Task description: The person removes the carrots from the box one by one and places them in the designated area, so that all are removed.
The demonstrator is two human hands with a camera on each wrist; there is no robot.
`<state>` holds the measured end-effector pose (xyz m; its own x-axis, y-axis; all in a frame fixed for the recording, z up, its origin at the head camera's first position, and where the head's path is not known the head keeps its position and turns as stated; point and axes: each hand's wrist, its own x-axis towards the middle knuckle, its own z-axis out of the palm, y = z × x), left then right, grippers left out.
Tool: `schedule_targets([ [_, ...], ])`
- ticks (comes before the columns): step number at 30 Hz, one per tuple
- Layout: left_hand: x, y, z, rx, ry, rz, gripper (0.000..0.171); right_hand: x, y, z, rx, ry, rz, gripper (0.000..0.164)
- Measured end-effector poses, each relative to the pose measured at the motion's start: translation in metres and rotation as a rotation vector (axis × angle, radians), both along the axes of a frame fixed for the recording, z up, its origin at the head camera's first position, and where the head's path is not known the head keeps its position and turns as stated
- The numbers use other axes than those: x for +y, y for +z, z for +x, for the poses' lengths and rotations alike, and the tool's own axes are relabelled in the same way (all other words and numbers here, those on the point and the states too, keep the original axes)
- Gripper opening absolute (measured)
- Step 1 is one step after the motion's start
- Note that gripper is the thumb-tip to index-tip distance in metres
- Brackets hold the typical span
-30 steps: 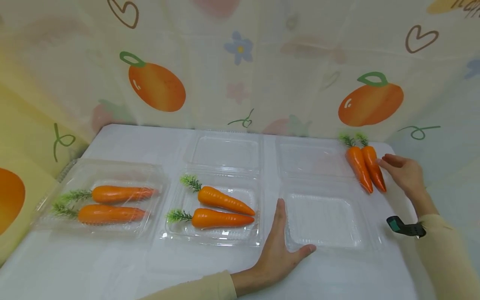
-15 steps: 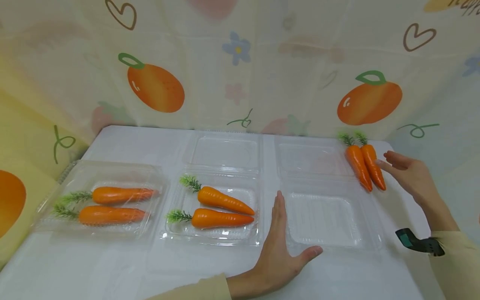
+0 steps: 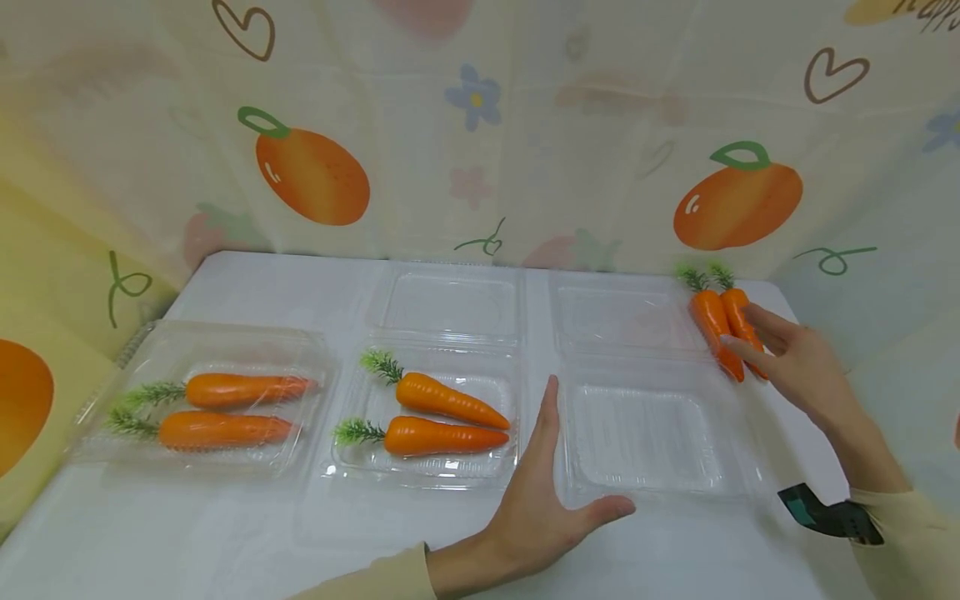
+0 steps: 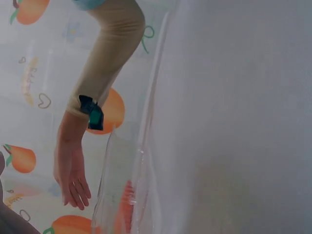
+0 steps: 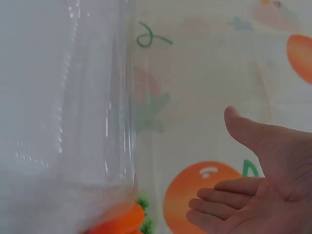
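Two orange carrots with green tops, a left carrot (image 3: pixel 708 312) and a right carrot (image 3: pixel 735 304), lie side by side at the table's back right corner. Over them reaches my right hand (image 3: pixel 806 371), its thumb and fingers overlapping the carrots in the head view. In the right wrist view, that hand (image 5: pixel 273 195) has straight fingers and its thumb spread away. My left hand (image 3: pixel 528 517) is spread at the near left corner of a clear plastic clamshell box (image 3: pixel 645 442), whose lid (image 3: pixel 626 321) lies folded back. The box holds nothing.
Left of my left hand, an open clamshell box (image 3: pixel 420 479) holds two carrots (image 3: pixel 446 436), its lid (image 3: pixel 450 304) folded back. Farther left, a closed clamshell box (image 3: pixel 225 342) holds two more carrots (image 3: pixel 225 429). A printed cloth (image 3: pixel 585 167) hangs behind the white table (image 3: pixel 187 533).
My right hand has moved left over the two loose carrots after drawing slightly back from them. My left hand has shifted a little left. The carrots and boxes stay in place.
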<state>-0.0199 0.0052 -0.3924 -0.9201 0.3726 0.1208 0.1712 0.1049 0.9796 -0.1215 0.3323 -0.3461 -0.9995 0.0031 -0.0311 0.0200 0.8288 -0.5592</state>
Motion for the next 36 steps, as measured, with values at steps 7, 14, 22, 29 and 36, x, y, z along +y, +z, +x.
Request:
schedule_targets([
  [7, -0.020, 0.008, -0.006, 0.043, -0.046, -0.069, 0.124, -0.026, -0.001, 0.014, -0.013, 0.069, -0.059, 0.081],
  [14, -0.046, 0.012, -0.013, 0.052, -0.081, -0.089, 0.118, -0.051, -0.005, 0.025, 0.037, 0.102, -0.116, 0.080],
  [22, -0.077, 0.019, -0.025, 0.117, -0.126, -0.075, 0.122, -0.077, -0.007, 0.031, 0.083, 0.165, -0.158, 0.076],
  [29, -0.100, 0.024, -0.033, 0.222, -0.159, -0.066, 0.125, -0.094, -0.005, 0.033, 0.136, 0.235, -0.171, 0.073],
  [36, -0.118, 0.016, -0.036, 0.254, -0.096, -0.103, 0.121, -0.114, -0.006, 0.033, 0.169, 0.293, -0.209, 0.070],
])
